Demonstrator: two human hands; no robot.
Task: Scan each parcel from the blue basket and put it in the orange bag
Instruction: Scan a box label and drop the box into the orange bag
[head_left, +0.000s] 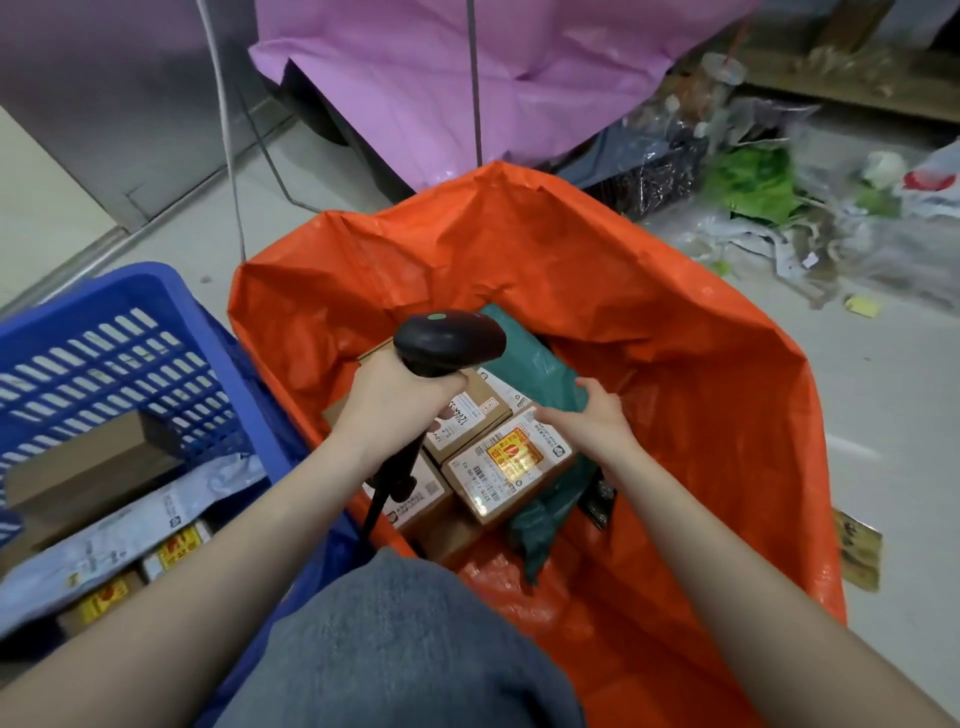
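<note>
Head view shows the task partly done: several boxes and a green mailer (540, 364) already lie in the orange bag (675, 322), while the blue basket (156, 332) at the left still has boxes and a grey mailer (119, 535) waiting to be scanned. The left hand (400, 405) grips the black scanner (449, 340) over the bag. The right hand (597, 415) has its fingers spread and quite straight, and it touches the far edge of the box with the yellow label (511, 467), which sits inside the bag directly below this hand. I judge this box is just being put down.

Bare forearms without sleeves; blue denim trousers (395, 649) cover the leg.
</note>
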